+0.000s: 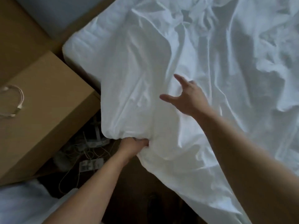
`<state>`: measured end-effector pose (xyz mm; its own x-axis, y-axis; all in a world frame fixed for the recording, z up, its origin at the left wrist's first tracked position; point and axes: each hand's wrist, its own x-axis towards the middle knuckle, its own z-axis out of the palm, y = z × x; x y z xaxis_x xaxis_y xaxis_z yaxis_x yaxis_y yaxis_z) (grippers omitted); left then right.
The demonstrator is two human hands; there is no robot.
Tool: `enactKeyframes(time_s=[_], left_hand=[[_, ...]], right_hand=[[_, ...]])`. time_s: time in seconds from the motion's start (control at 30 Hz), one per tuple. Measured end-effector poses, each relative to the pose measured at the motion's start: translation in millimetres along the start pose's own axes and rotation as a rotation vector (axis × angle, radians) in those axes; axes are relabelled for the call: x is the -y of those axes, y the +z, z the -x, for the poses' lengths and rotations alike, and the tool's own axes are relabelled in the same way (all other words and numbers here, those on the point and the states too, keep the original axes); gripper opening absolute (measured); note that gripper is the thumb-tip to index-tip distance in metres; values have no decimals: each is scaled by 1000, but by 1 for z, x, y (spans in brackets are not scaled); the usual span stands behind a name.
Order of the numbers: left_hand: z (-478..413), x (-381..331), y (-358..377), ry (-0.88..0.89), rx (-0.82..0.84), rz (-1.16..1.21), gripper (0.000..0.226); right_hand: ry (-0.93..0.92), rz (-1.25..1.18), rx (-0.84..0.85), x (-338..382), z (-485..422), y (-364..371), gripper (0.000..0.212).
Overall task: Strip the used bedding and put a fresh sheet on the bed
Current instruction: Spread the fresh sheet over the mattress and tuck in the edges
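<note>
Head view: my left hand (134, 145) grips bunched sheet (210, 54) at mattress (84, 39) edge; right hand (186, 97) spread, empty; mattress corner bare, I judge job unfinished.

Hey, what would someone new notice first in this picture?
A rumpled white sheet fills the right and top, draped over the bed. At lower centre the left hand grips a bunch of its edge; the right hand is spread open over it, mid-frame. A brown bedside cabinet stands at left.

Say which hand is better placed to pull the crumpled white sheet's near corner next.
Likely left. The left hand grips the crumpled white sheet at that corner's edge; the right hand hovers open above, holding nothing.
</note>
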<state>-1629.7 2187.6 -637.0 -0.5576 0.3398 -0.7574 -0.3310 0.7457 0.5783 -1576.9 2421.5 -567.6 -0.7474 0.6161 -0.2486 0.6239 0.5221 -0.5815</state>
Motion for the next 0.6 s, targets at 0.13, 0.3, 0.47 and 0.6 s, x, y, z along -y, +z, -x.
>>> enactKeyframes(time_s=[0.13,0.3,0.47,0.6], left_hand=[[-40,-78,-93,-20,48,-412,57],[-115,-166,-157,84,-529,-271,95],[-148,-185,-151,2,-97,171,70],[-163,-200,-174,119,100,510,64]], right_hand=[[180,337,340,-7,-40,72,100],[160,430,485,1,-91,78,124],[251,385,826,18,-147,65,118],[272,312,946,36,-171,51,100]])
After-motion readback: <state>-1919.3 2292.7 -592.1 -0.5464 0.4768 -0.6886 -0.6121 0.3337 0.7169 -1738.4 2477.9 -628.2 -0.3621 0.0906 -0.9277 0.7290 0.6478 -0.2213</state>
